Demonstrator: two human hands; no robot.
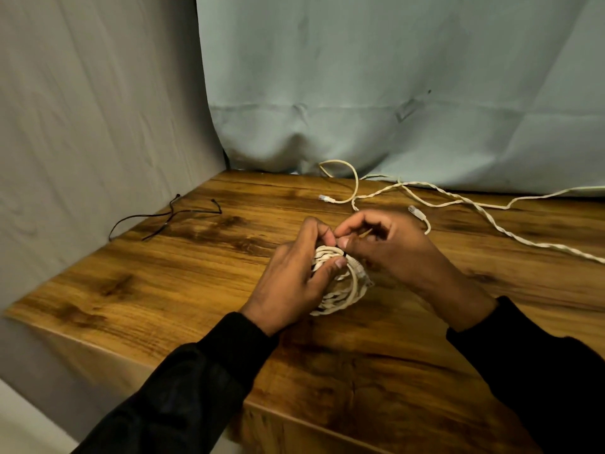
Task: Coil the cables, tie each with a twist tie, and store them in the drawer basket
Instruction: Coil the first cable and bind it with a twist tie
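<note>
2 spare twist ties lie at the table's far left edge, within reach for later cables. Left hand grips the coiled cable at table centre, thumb pinning loops so they cannot spring apart. Right hand pinches a dark tie at the coil's top (probably twisting it). Loose cable waits behind, uncoiled. Drawer basket not visible.

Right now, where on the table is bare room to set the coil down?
Bare wood lies left of the left hand, between the black twist ties and the table's near edge, and near the front edge below the coiled cable. Behind the right hand, loose white cables crowd it.
</note>
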